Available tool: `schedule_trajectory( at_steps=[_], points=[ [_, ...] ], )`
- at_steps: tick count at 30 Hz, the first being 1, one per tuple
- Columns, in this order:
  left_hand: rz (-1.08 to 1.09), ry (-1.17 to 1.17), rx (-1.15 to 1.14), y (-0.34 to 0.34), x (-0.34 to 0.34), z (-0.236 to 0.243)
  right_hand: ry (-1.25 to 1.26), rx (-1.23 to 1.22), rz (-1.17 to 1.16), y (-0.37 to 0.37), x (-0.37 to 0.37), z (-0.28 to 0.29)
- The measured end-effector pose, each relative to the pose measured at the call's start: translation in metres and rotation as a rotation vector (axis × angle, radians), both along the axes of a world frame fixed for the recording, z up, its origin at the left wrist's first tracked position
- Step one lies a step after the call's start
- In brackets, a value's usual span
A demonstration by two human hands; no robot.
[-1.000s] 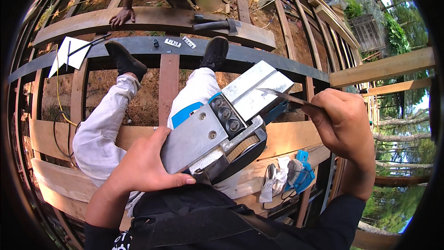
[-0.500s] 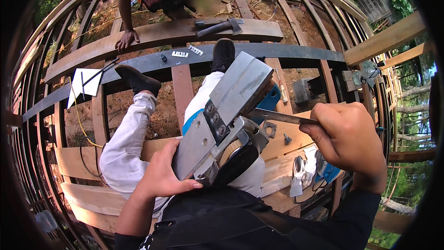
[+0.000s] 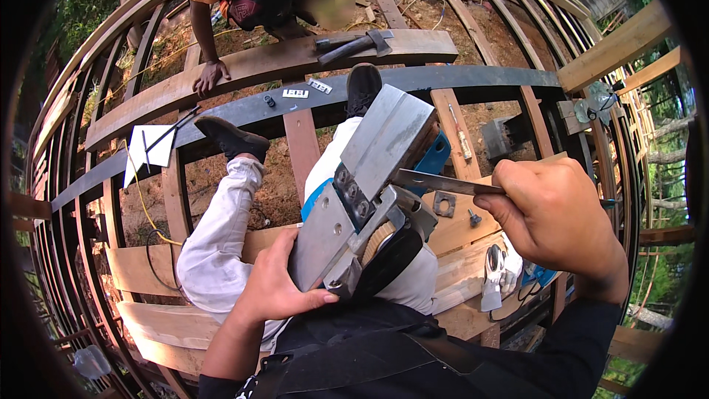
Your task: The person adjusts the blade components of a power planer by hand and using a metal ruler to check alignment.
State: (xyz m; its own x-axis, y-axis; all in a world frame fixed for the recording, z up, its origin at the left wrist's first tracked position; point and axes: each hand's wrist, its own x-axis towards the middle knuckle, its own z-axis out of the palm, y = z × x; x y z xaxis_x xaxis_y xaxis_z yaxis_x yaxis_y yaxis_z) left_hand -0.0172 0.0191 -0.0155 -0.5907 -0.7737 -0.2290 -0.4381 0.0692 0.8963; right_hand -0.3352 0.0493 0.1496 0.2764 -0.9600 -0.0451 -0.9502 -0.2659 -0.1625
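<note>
An electric hand planer (image 3: 317,233) rests over my lap, its flat metal sole facing up and its blue body showing at the sides. My left hand (image 3: 277,281) grips its near end, fingers along the sole's edge and thumb on the near side. In my right hand (image 3: 554,214), closed in a fist, is a narrow flat metal blade (image 3: 450,183). Its tip reaches the planer's side near the gap between the sole plates; exact contact is hard to tell. A square metal plate with a hole (image 3: 444,204) and a bolt (image 3: 474,217) lie on the board beside the planer.
Across from me, a person's hand (image 3: 210,77) leans on a thick plank (image 3: 258,63) bearing an axe (image 3: 358,46). A dark beam (image 3: 295,103) carries small white pieces (image 3: 295,93). White paper (image 3: 150,149) lies left; a blue power tool (image 3: 543,275) lies right. Gaps separate the joists.
The surroundings have shifted slightly right in the picture. The blade's tip sits a little farther in against the planer; both hands keep their grip.
</note>
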Motion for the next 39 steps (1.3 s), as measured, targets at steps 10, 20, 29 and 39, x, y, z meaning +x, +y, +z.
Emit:
schedule_trajectory(
  at_steps=[10, 20, 29, 39],
  points=[
    [-0.004, -0.081, -0.018, 0.000, -0.005, 0.013, 0.233, 0.003, 0.040, -0.014, 0.007, 0.020],
    [-0.015, -0.027, -0.023, -0.002, 0.000, 0.004, 0.113, -0.027, 0.234, -0.033, -0.019, 0.007],
    [-0.014, -0.037, 0.005, -0.003, 0.000, 0.008, 0.113, 0.061, 0.192, -0.036, -0.016, 0.019],
    [-0.027, -0.077, -0.051, -0.003, -0.005, 0.016, 0.514, -0.217, 0.442, -0.049, 0.001, 0.039]
  ],
)
